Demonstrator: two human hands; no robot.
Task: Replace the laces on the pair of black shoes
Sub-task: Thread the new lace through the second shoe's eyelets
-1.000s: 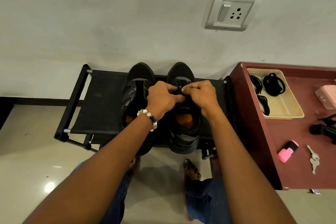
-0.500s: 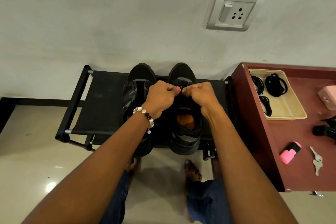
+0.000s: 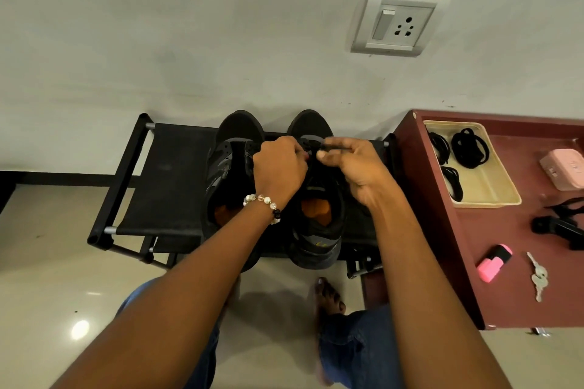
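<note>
Two black shoes stand side by side on a black fabric shoe rack (image 3: pixel 177 174), toes toward the wall. The left shoe (image 3: pixel 227 167) has bare eyelets and an orange insole. Over the front of the right shoe (image 3: pixel 319 230), both hands work close together. My left hand (image 3: pixel 279 167), with a bead bracelet at the wrist, curls its fingers at the eyelets; what it holds is hidden. My right hand (image 3: pixel 350 164) pinches a black lace (image 3: pixel 331 146) stretched out from the shoe's front eyelets.
A dark red table (image 3: pixel 505 262) stands at the right. On it are a beige tray (image 3: pixel 486 193) holding coiled black laces (image 3: pixel 469 147), a pink box (image 3: pixel 565 169), a pink highlighter (image 3: pixel 494 262), keys (image 3: pixel 537 275) and a black object (image 3: pixel 562 227). My bare foot (image 3: pixel 328 297) rests on the tiled floor.
My right hand has drawn slightly to the right and opened its grip into a pinch on the lace. My left hand stays at the eyelets.
</note>
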